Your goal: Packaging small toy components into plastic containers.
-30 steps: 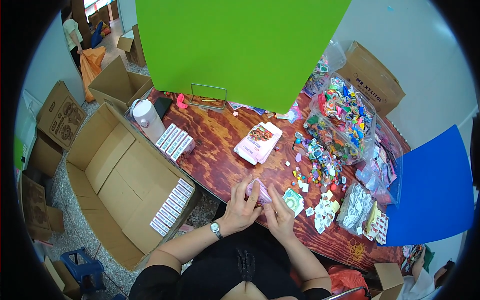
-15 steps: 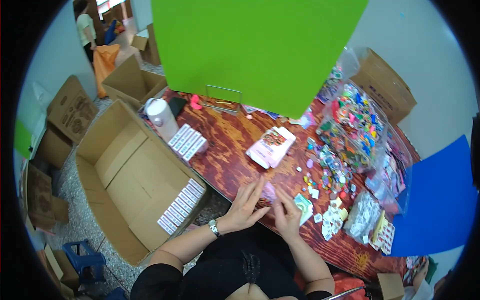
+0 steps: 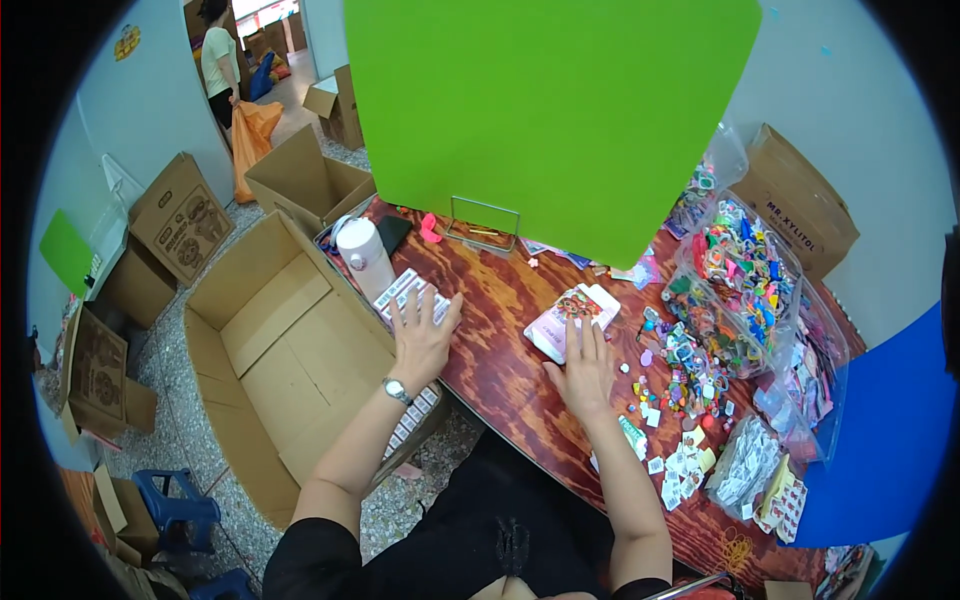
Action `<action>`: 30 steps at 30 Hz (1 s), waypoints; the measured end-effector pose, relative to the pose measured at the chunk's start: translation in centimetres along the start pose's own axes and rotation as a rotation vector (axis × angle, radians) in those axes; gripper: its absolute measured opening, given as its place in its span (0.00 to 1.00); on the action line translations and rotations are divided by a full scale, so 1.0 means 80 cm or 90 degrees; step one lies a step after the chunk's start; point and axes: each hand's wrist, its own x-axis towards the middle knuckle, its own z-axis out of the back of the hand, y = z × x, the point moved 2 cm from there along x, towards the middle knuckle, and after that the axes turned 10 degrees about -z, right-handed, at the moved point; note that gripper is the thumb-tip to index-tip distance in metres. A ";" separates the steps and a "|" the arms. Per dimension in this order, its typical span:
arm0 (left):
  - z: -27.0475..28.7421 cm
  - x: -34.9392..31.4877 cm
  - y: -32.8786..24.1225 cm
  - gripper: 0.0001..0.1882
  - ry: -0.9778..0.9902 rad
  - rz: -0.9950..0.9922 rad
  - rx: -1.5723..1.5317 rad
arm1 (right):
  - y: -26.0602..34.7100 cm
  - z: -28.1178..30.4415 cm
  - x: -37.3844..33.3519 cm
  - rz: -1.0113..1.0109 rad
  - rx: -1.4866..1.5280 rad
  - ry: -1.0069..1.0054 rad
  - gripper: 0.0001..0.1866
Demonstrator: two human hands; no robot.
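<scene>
My left hand (image 3: 424, 340), a watch (image 3: 397, 390) on its wrist, is open with fingers spread at the near side of a group of small pink-and-white boxes (image 3: 404, 293). Its fingertips overlap these boxes, and I cannot tell whether they press on them. Over on the right, my right hand (image 3: 586, 375) lies open, fingers stretched forward onto the near edge of some flat pink-and-white cartons (image 3: 556, 322). Beyond its wrist are small trinkets (image 3: 690, 365), white paper squares (image 3: 684, 470) and a pale green paper piece (image 3: 632, 436), partly hidden by my forearm.
A big cardboard box (image 3: 300, 385) stands left of the table, a row of small boxes (image 3: 410, 420) inside. A white bottle (image 3: 364, 258), wire stand (image 3: 484, 222) and green board (image 3: 550, 120) line the back. Bags of colourful trinkets (image 3: 740, 270) fill the right. A person (image 3: 220, 65) holds an orange bag (image 3: 254, 145).
My hands were together at the table's near edge around a small pink pack. They have parted: the left to the grouped boxes, the right forward to the flat cartons. The view has shifted.
</scene>
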 end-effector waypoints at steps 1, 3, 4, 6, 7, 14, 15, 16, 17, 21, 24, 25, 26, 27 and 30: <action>-0.004 0.000 0.007 0.33 0.025 0.017 0.000 | -0.001 -0.007 0.004 -0.026 -0.052 0.028 0.39; -0.028 -0.006 0.015 0.33 0.146 0.055 -0.003 | -0.011 -0.021 0.008 -0.043 -0.121 0.043 0.40; -0.033 -0.012 0.016 0.33 0.146 0.066 0.008 | -0.016 -0.023 0.004 -0.030 -0.112 0.043 0.40; -0.034 -0.008 0.008 0.35 0.139 0.050 -0.041 | -0.022 -0.021 0.001 0.030 -0.132 0.005 0.33; -0.033 -0.006 0.005 0.39 0.182 0.061 -0.064 | -0.020 -0.018 0.000 0.049 -0.120 0.004 0.33; -0.007 0.002 0.005 0.36 0.190 0.072 -0.085 | -0.004 0.013 -0.012 0.099 -0.056 -0.033 0.11; -0.007 0.003 0.006 0.36 0.212 0.074 -0.088 | -0.007 0.013 -0.016 0.088 -0.004 -0.035 0.11; -0.008 0.009 0.006 0.35 0.231 0.068 -0.094 | -0.010 0.018 -0.019 0.070 0.042 -0.042 0.11; -0.009 0.012 0.006 0.35 0.229 0.062 -0.098 | -0.011 0.022 -0.020 0.065 0.038 -0.045 0.11; 0.025 0.019 -0.001 0.33 0.067 0.064 -0.129 | 0.016 0.065 -0.031 0.095 0.144 -0.160 0.12; 0.073 0.039 -0.050 0.34 0.038 0.101 -0.425 | 0.026 0.088 -0.055 0.181 0.140 -0.170 0.13; 0.079 0.035 -0.069 0.36 0.093 0.186 -0.658 | 0.031 0.091 -0.062 0.266 0.143 -0.156 0.13; 0.064 0.025 -0.083 0.40 0.067 0.188 -0.734 | 0.035 0.095 -0.066 0.264 0.139 -0.156 0.13; 0.050 0.015 -0.097 0.45 0.085 0.229 -0.832 | 0.043 0.098 -0.073 0.341 0.089 -0.134 0.15; 0.031 0.006 -0.147 0.54 0.074 0.279 -0.933 | 0.037 0.096 -0.095 0.428 0.025 -0.087 0.16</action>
